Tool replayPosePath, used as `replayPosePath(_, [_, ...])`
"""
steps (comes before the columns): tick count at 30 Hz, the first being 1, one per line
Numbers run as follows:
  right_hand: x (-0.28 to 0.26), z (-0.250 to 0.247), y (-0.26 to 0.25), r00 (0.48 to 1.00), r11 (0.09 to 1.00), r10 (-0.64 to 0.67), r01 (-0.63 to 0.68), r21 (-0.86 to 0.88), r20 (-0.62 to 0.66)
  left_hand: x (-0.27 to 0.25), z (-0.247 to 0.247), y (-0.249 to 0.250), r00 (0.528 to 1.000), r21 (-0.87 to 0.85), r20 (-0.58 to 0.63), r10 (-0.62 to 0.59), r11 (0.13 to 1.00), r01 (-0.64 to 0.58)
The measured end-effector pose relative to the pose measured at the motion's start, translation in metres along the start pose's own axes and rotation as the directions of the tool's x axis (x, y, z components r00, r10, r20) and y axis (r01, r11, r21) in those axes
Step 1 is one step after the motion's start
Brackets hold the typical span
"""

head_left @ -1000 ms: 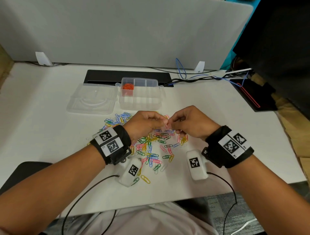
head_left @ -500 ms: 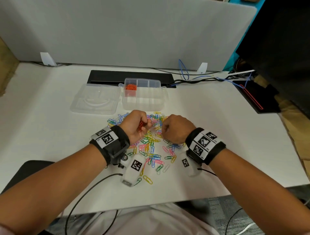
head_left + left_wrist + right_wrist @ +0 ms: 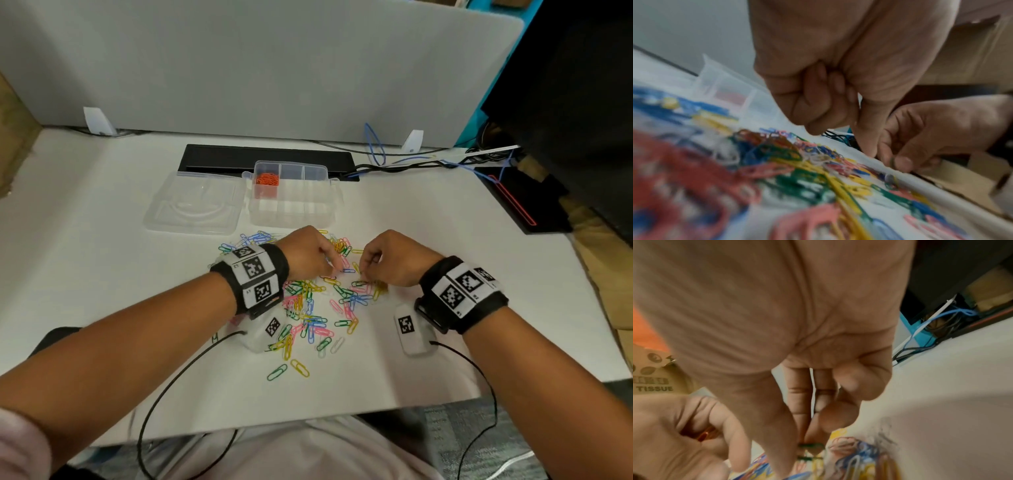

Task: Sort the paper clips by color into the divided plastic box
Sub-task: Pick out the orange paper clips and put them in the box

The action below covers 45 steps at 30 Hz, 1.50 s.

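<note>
Head view shows light, springy, tangle-prone clips [image 3: 318, 301] heaped on the table [image 3: 102, 274] before the box [image 3: 294, 202]; left wrist view, left hand [image 3: 818, 100] curled; right wrist view, it holds orange clips [image 3: 705, 434], right hand [image 3: 818, 410] pinching a green clip [image 3: 809, 445] end-on.

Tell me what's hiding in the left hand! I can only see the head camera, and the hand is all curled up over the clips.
Observer: The right wrist view looks under the left hand. Red clips are tucked inside its curled fingers.
Operator: Cool! Is the right hand grabbing one too?
Observer: Yes. In that view the right hand pinches a green clip with thumb and fingertips, right at the pile.
Operator: Is there anything off to the side?
Observer: A cardboard box with the word TISSUE printed on it sits behind the left hand.
</note>
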State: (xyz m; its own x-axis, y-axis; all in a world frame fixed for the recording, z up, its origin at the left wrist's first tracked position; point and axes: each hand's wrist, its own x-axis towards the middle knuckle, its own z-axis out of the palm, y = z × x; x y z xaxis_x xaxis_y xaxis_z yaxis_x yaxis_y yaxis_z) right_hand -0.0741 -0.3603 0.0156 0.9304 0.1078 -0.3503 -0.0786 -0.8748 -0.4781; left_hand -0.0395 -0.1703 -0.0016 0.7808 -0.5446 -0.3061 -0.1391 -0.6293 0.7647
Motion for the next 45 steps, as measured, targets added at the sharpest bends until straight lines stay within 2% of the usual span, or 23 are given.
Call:
replayPosePath(2, [-0.001, -0.002, 0.002, 1.0, 0.999, 0.001, -0.001, 0.035, -0.018, 0.005, 0.0, 0.006, 0.999, 0.209, 0.036, 0.014, 0.978, -0.021])
replayPosePath(4, [-0.001, -0.004, 0.005, 0.997, 0.997, -0.005, 0.01, 0.077, -0.072, 0.008, 0.0, 0.007, 0.999, 0.345, 0.033, 0.02, 0.938, -0.03])
replayPosePath(9, [-0.007, -0.01, 0.019, 0.981, 0.986, 0.002, 0.031, 0.163, -0.194, 0.013, -0.002, -0.002, 0.999, 0.379, 0.048, -0.014, 0.925, -0.005])
replayPosePath(17, [-0.01, -0.006, 0.044, 0.948, 0.936, 0.012, 0.102, 0.338, -0.319, 0.009, -0.002, -0.005, 0.999, 0.447, 0.023, 0.037, 0.893, -0.043])
replayPosePath(21, [-0.01, 0.004, 0.048, 0.942, 0.909, 0.044, 0.099, 0.404, -0.331, 0.006, -0.003, -0.003, 0.992, 0.494, 0.067, 0.106, 0.861, -0.125])
replayPosePath(24, [-0.012, 0.008, 0.047, 0.935, 0.918, 0.041, 0.105, 0.383, -0.352, 0.003, -0.002, 0.001, 0.986, 0.581, 0.075, 0.151, 0.797, -0.167])
replayPosePath(27, [-0.014, 0.008, 0.042, 0.948, 0.944, -0.009, 0.113, 0.309, -0.319, 0.004, 0.001, 0.002, 0.985, 0.662, 0.05, 0.168, 0.732, -0.158])
replayPosePath(31, [-0.014, 0.012, 0.032, 0.988, 0.974, -0.007, 0.041, 0.224, -0.151, 0.008, 0.003, 0.001, 0.99, 0.694, 0.076, 0.119, 0.707, -0.138])
replayPosePath(33, [-0.014, 0.014, 0.028, 0.988, 0.97, -0.008, 0.044, 0.237, -0.151, 0.01, 0.004, 0.001, 0.989, 0.704, 0.093, 0.113, 0.695, -0.146])
replayPosePath(35, [-0.015, 0.014, 0.023, 0.984, 0.967, -0.018, 0.062, 0.249, -0.177, 0.01, 0.004, 0.0, 0.99, 0.676, 0.093, 0.108, 0.723, -0.142])
replayPosePath(38, [-0.015, 0.013, 0.014, 0.977, 0.961, -0.033, 0.09, 0.261, -0.212, 0.009, 0.0, -0.003, 0.988, 0.566, 0.089, 0.129, 0.809, -0.157])
replayPosePath(42, [-0.014, 0.014, 0.007, 0.969, 0.961, -0.06, 0.12, 0.249, -0.238, 0.009, -0.003, 0.0, 0.982, 0.556, 0.098, 0.161, 0.809, -0.188])
replayPosePath(45, [-0.012, 0.016, 0.008, 0.969, 0.958, -0.051, 0.116, 0.263, -0.24, 0.013, -0.003, 0.002, 0.987, 0.544, 0.119, 0.106, 0.825, -0.154])
